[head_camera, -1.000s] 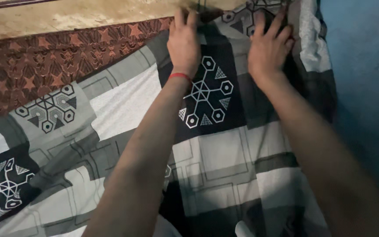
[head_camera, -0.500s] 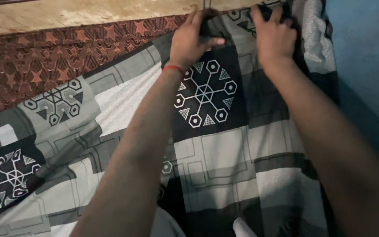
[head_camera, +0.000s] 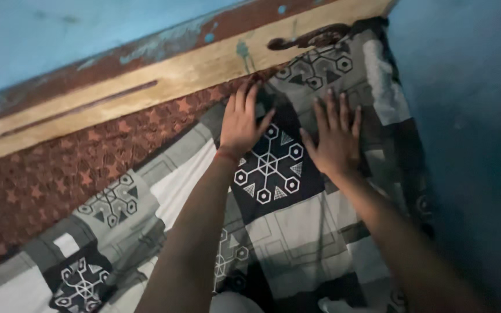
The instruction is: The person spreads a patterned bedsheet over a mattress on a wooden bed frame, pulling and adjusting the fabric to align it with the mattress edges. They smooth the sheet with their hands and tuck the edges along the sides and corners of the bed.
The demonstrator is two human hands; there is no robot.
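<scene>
Grey, black and white patchwork-print bedsheet [head_camera: 297,226] cut off below, left hand [head_camera: 240,124] and right hand [head_camera: 334,139] spread open, pressed flat on it near the wooden bed rail [head_camera: 146,87]

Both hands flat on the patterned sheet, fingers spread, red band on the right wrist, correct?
Not quite: the red band is on the left wrist, as the head view shows. The rest holds: the left hand and right hand lie flat on the sheet, fingers spread.

Both hands [head_camera: 288,136] lie on the bedsheet [head_camera: 297,226], wooden board [head_camera: 163,78] beyond them.
</scene>
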